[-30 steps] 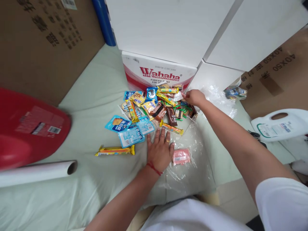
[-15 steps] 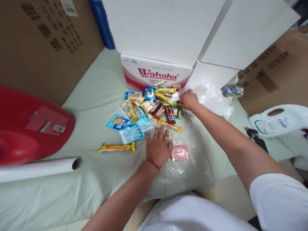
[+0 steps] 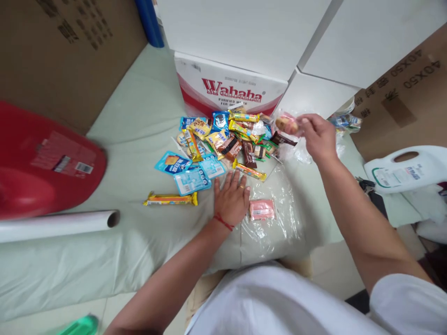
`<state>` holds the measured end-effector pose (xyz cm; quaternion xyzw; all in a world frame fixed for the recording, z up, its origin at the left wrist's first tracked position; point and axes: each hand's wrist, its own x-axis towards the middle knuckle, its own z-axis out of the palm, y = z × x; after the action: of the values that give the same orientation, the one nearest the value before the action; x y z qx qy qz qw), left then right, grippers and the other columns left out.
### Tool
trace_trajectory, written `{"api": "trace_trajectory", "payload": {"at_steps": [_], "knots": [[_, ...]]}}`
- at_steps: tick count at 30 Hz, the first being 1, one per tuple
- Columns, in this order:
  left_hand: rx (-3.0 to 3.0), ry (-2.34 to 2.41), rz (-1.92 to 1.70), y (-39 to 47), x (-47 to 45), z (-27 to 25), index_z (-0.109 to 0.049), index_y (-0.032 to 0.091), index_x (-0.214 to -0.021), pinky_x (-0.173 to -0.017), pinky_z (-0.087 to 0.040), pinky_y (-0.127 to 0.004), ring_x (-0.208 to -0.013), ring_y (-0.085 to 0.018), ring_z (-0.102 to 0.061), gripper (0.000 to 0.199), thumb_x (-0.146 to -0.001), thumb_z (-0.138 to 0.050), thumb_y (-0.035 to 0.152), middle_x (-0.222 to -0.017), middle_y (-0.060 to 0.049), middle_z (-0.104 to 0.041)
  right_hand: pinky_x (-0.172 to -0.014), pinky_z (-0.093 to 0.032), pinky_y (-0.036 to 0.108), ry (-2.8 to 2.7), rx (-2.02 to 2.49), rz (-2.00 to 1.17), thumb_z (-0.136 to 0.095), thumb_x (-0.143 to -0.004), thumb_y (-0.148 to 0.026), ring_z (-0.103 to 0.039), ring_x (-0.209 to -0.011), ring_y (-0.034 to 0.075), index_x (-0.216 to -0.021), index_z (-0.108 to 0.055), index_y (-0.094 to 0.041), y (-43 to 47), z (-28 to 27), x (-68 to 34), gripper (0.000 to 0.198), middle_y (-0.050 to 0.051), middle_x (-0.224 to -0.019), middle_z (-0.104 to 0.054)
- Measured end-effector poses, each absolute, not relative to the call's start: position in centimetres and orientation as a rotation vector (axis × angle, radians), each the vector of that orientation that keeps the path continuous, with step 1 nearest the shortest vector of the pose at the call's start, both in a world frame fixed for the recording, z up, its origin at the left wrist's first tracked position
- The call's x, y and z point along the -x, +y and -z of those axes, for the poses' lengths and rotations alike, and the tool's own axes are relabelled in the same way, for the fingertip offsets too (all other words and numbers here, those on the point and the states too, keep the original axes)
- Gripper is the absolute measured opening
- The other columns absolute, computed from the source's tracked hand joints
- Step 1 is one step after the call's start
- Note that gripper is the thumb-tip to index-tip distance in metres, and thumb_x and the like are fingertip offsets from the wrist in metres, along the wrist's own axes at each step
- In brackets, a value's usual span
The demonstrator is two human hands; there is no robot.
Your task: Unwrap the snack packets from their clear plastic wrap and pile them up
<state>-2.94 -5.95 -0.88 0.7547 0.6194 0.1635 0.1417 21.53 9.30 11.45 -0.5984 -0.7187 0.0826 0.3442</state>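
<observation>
My right hand [image 3: 319,135] pinches the edge of a small pink-and-clear snack packet [image 3: 287,124] with round biscuit shapes, held up right of a heap of wrapped snacks [image 3: 228,144]. Flat on the clear plastic bag [image 3: 279,237] and green cloth, my left hand [image 3: 231,197] rests with fingers spread, just below the heap. Beside its thumb lies a pink packet [image 3: 262,210] on the plastic. To its left are light blue packets [image 3: 192,180] and a long yellow-wrapped bar [image 3: 171,199]. A brown-wrapped bar [image 3: 283,139] lies under the raised packet.
A Wahaha carton [image 3: 230,88] stands behind the heap, with white boxes [image 3: 230,28] above. A red container [image 3: 45,163] and a white tube [image 3: 59,226] lie left. At right are crumpled clear plastic [image 3: 303,151], a white jug [image 3: 408,168] and a cardboard box [image 3: 401,93].
My right hand has lifted out of the heap's right side and moved right, now holding the pink-and-clear packet. My left hand stays flat in place. The view has tilted slightly downward.
</observation>
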Motion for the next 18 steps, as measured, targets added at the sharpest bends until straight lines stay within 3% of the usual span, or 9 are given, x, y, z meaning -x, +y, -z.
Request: {"api": "trace_trajectory", "payload": {"at_steps": [3, 6, 9, 11, 13, 16, 18], "knots": [[-2.186, 1.782, -0.460, -5.9, 3.2, 1.1, -0.052, 0.021, -0.153, -0.129, -0.015, -0.063, -0.157, -0.028, -0.032, 0.054, -0.107, -0.028, 0.035, -0.167, -0.007, -0.040, -0.070, -0.053, 0.032, -1.551, 1.523, -0.670, -0.055, -0.098, -0.059, -0.066, -0.079, 0.019, -0.100, -0.068, -0.024, 2.3, -10.0, -21.9, 0.037, 0.004, -0.091, -0.070], [-2.206, 1.787, -0.429, -5.9, 3.4, 1.2, -0.052, 0.021, -0.154, -0.128, -0.019, -0.063, -0.156, -0.028, -0.035, 0.054, -0.105, -0.031, 0.029, -0.166, -0.007, -0.042, -0.066, -0.049, 0.028, -1.372, 1.514, -1.144, -0.069, -0.089, -0.059, -0.061, -0.071, 0.016, -0.088, -0.067, -0.021, -4.0, -7.6, -21.0, 0.038, 0.002, -0.080, -0.067], [-2.233, 1.792, -0.391, -5.8, 3.5, 1.1, -0.053, 0.021, -0.153, -0.127, -0.022, -0.063, -0.155, -0.029, -0.037, 0.055, -0.103, -0.032, 0.024, -0.166, -0.007, -0.043, -0.064, -0.047, 0.028, -1.385, 1.564, -1.385, -0.064, -0.092, -0.061, -0.058, -0.067, 0.016, -0.089, -0.068, -0.019, -7.5, -4.8, -19.4, 0.043, 0.002, -0.077, -0.067], [-2.250, 1.790, -0.372, -5.8, 3.5, 1.0, -0.052, 0.021, -0.154, -0.127, -0.023, -0.063, -0.156, -0.029, -0.036, 0.055, -0.102, -0.032, 0.023, -0.166, -0.008, -0.042, -0.070, -0.050, 0.032, -1.533, 1.620, -1.296, -0.057, -0.096, -0.057, -0.061, -0.075, 0.019, -0.097, -0.070, -0.019, -8.4, -3.5, -18.6, 0.041, 0.005, -0.085, -0.070], [-2.251, 1.796, -0.361, -5.7, 3.5, 0.9, -0.052, 0.021, -0.154, -0.127, -0.023, -0.063, -0.156, -0.029, -0.036, 0.055, -0.103, -0.032, 0.024, -0.167, -0.008, -0.041, -0.084, -0.053, 0.040, -1.762, 1.689, -0.940, -0.056, -0.098, -0.049, -0.062, -0.094, 0.026, -0.110, -0.071, -0.018, -9.0, -2.9, -18.1, 0.036, 0.011, -0.102, -0.071], [-2.249, 1.797, -0.358, -5.7, 3.4, 0.9, -0.051, 0.022, -0.155, -0.127, -0.023, -0.063, -0.156, -0.029, -0.036, 0.055, -0.103, -0.032, 0.024, -0.167, -0.007, -0.040, -0.100, -0.049, 0.049, -2.069, 1.626, -0.423, -0.058, -0.100, -0.037, -0.056, -0.113, 0.031, -0.128, -0.067, -0.017, -9.6, -3.3, -17.7, 0.036, 0.016, -0.122, -0.065], [-2.262, 1.788, -0.362, -5.7, 3.4, 1.0, -0.051, 0.021, -0.155, -0.126, -0.023, -0.063, -0.156, -0.029, -0.036, 0.055, -0.102, -0.033, 0.023, -0.167, -0.008, -0.041, -0.106, -0.046, 0.051, -2.258, 1.473, -0.373, -0.062, -0.100, -0.038, -0.053, -0.120, 0.031, -0.136, -0.062, -0.017, -9.8, -3.9, -17.2, 0.043, 0.017, -0.130, -0.063]]}}
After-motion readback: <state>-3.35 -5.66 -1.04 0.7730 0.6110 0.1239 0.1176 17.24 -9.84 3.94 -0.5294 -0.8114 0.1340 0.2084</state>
